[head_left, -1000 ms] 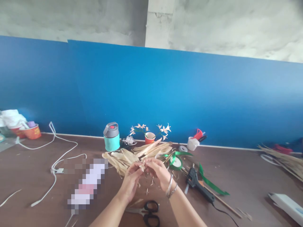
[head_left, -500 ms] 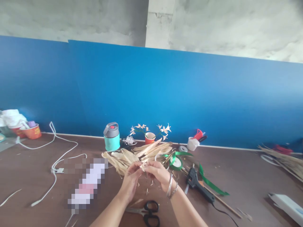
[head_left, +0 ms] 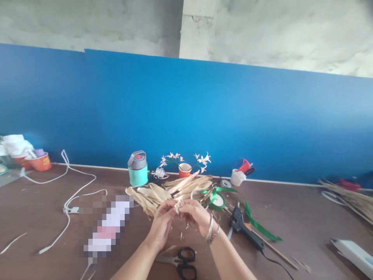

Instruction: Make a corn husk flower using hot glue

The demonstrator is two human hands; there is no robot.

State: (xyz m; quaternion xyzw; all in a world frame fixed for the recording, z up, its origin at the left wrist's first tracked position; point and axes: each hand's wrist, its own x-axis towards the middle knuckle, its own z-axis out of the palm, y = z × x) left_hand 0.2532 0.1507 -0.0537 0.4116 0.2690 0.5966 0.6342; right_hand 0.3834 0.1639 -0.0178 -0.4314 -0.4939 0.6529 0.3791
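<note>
Between my fingertips is a small pale piece of husk [head_left: 177, 206], folded or shaped; its exact form is too small to tell. My left hand [head_left: 162, 217] pinches it from the left. My right hand [head_left: 196, 216], with bracelets on the wrist, grips it from the right. Just beyond both hands lies a pile of dry corn husks [head_left: 154, 194]. Black-handled scissors [head_left: 186, 261] lie below my hands, near my forearms. A green ribbon spool [head_left: 217, 201] sits right of my right hand, and a black glue gun [head_left: 246, 229] rests farther right.
An orange cup [head_left: 184, 170] holds pale flowers [head_left: 204, 159] by the blue partition [head_left: 186, 109]. A turquoise flask [head_left: 138, 171] stands left of it. A white cup [head_left: 238, 177] holds pens. White cables [head_left: 68, 202] and a pixelated object [head_left: 109, 227] lie left; a white box [head_left: 354, 252] lies right.
The pale piece has turned slightly between my fingertips and now shows more upright. Both hands stay in nearly the same place; the things on the table have not moved.
</note>
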